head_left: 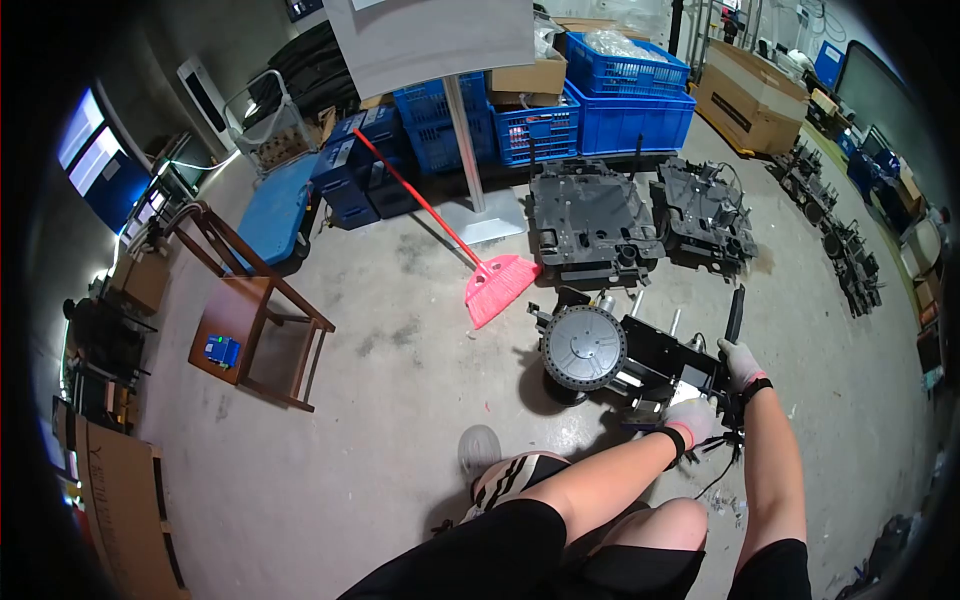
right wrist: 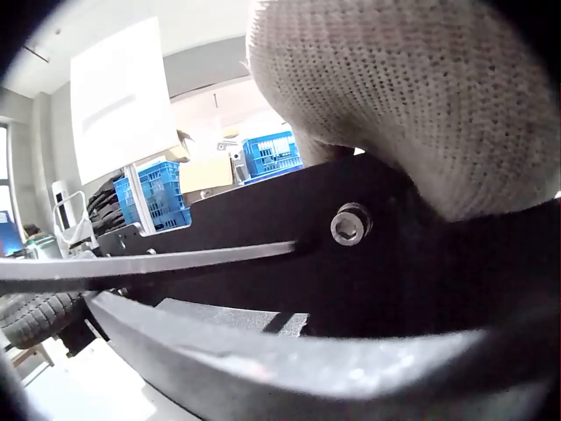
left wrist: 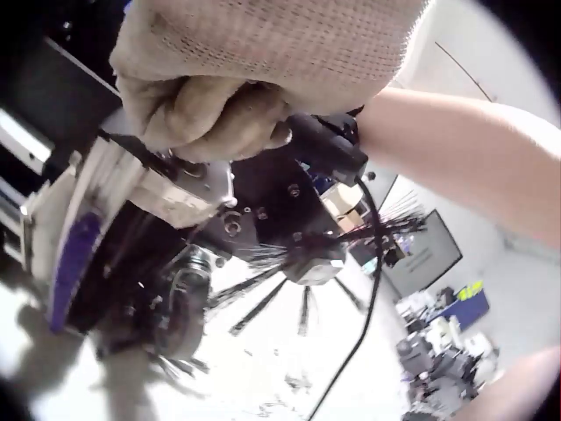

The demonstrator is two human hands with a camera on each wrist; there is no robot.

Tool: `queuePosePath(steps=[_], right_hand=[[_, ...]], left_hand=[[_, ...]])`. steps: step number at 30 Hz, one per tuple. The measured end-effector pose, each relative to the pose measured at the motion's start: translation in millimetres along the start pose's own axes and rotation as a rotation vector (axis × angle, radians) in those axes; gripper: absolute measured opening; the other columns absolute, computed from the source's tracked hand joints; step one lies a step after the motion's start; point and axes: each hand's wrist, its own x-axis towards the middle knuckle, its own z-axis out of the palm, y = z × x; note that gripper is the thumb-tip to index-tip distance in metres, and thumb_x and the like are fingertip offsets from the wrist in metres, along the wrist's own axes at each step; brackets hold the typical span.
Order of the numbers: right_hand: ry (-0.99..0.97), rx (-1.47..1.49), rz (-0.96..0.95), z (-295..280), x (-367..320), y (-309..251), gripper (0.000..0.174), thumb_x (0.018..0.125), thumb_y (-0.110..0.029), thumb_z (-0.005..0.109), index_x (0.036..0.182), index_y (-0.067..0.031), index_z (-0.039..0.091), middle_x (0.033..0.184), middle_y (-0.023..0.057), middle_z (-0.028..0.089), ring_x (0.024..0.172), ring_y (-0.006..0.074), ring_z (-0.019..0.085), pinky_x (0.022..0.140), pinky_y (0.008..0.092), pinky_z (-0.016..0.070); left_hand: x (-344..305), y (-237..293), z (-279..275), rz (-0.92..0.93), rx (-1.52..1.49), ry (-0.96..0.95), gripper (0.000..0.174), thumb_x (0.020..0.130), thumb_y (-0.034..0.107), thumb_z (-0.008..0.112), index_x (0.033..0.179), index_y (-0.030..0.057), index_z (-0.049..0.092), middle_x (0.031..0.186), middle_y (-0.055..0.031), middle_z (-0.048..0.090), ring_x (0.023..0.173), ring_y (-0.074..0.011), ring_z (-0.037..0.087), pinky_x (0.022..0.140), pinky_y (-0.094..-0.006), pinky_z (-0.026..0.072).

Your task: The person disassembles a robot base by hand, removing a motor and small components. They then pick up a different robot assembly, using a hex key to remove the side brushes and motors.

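A black wheeled machine (head_left: 660, 358) with a round grey drum (head_left: 585, 347) stands on the floor before the person. My gloved left hand (head_left: 690, 418) is at its near right side; in the left wrist view the hand's (left wrist: 254, 79) curled fingers grip a part of the frame, their contact partly hidden. Below them are a black brush (left wrist: 314, 263) and a loose cable (left wrist: 372, 263). My gloved right hand (head_left: 741, 366) holds an upright black plate (head_left: 736, 314) at the machine's right end. In the right wrist view the hand (right wrist: 412, 96) wraps over the plate's (right wrist: 263, 219) top edge, near a bolt.
Two black chassis (head_left: 590, 215) (head_left: 703, 212) lie beyond the machine, before blue crates (head_left: 635, 122). A pink broom (head_left: 500, 285) leans at a sign stand (head_left: 480, 215). A wooden chair (head_left: 235, 320) stands left. Small debris (head_left: 725, 500) lies at the near right.
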Motion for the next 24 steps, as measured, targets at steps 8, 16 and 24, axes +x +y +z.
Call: queuePosePath(steps=[8,16,24], right_hand=[[-0.094,0.028,-0.189,0,-11,2,0.032,0.093,-0.035,0.057,0.072,-0.0115,0.054,0.061,-0.0036,0.042,0.053,0.0111,0.036,0.048,0.0335,0.0292],[-0.001,0.056,-0.039,-2,15,13,0.022,0.094,-0.029,0.059,0.088,-0.0087,0.054,0.070,-0.0021,0.045,0.061,0.0126,0.041,0.054,0.0337,0.0360],[-0.021,0.095,-0.027,-6,16,14,0.020,0.095,-0.027,0.057,0.089,-0.0083,0.053,0.071,-0.0003,0.045,0.060,0.0146,0.044,0.054,0.0352,0.0405]], left_hand=[[-10,-14,26,0.337,0.005,0.120,0.038,0.102,0.027,0.032,0.102,-0.0040,0.055,0.097,-0.0308,0.062,0.089,-0.0444,0.062,0.079,-0.0515,0.0500],[-18,0,10,-0.013,-0.471,0.082,0.042,0.101,0.030,0.034,0.103,-0.0045,0.057,0.101,-0.0312,0.062,0.099,-0.0457,0.060,0.090,-0.0515,0.0461],[1,-4,9,0.001,-0.503,0.086,0.040,0.101,0.028,0.034,0.099,-0.0040,0.057,0.097,-0.0311,0.062,0.097,-0.0455,0.059,0.087,-0.0498,0.0467]])
